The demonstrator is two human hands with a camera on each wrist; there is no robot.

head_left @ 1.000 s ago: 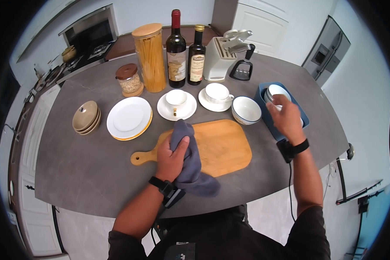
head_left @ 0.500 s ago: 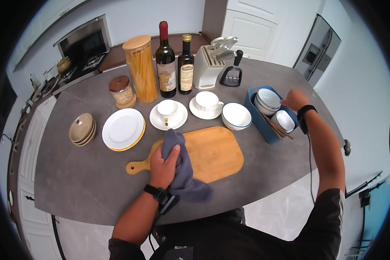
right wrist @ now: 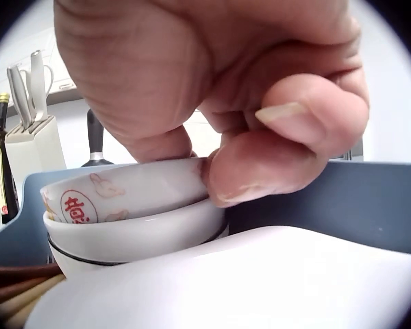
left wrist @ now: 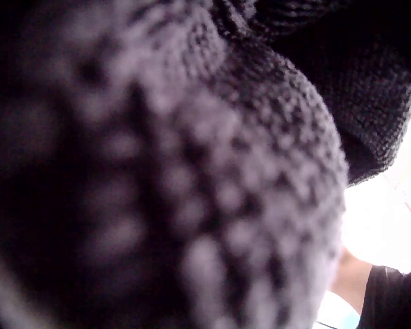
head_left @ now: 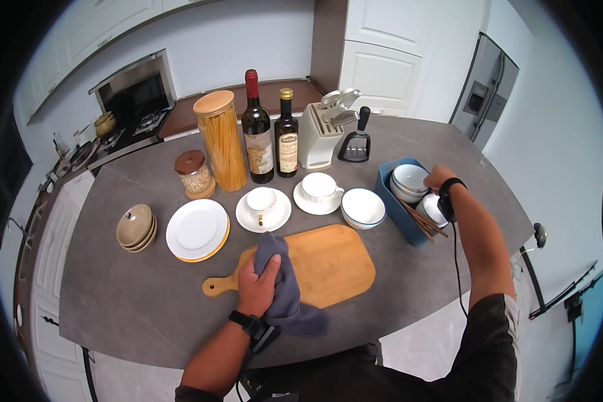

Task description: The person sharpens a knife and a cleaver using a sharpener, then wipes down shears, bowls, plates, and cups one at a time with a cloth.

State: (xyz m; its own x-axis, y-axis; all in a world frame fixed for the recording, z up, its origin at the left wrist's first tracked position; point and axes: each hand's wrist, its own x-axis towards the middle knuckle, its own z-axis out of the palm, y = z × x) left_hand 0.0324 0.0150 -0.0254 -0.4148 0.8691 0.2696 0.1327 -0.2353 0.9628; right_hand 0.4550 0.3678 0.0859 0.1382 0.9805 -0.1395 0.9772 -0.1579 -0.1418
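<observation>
My left hand [head_left: 255, 285] grips a dark grey cloth [head_left: 287, 295] that drapes over the wooden cutting board [head_left: 335, 264]. In the left wrist view the cloth's knit [left wrist: 260, 171] fills most of the picture. At the right, my right hand [head_left: 440, 181] reaches into a blue bin [head_left: 396, 213]. It pinches the rim of the top white bowl [right wrist: 133, 188], which has a red printed character and is stacked on another white bowl [right wrist: 137, 236]. Beside that stack in the bin are more white bowls [head_left: 433, 210] and brown chopsticks [head_left: 425, 221].
Left of the board stand white plates [head_left: 197, 229] and beige bowls [head_left: 135, 226]. Behind it are two cups on saucers [head_left: 264, 224] and a blue-rimmed bowl [head_left: 363, 207]. Along the back stand a pasta jar [head_left: 221, 147], an oat jar [head_left: 194, 175], two bottles [head_left: 258, 141] and a knife block [head_left: 319, 137].
My right hand has gone from above the bin to its far right side, then onto the top bowl's rim. The left hand keeps its grip on the cloth. The head view has shifted.
</observation>
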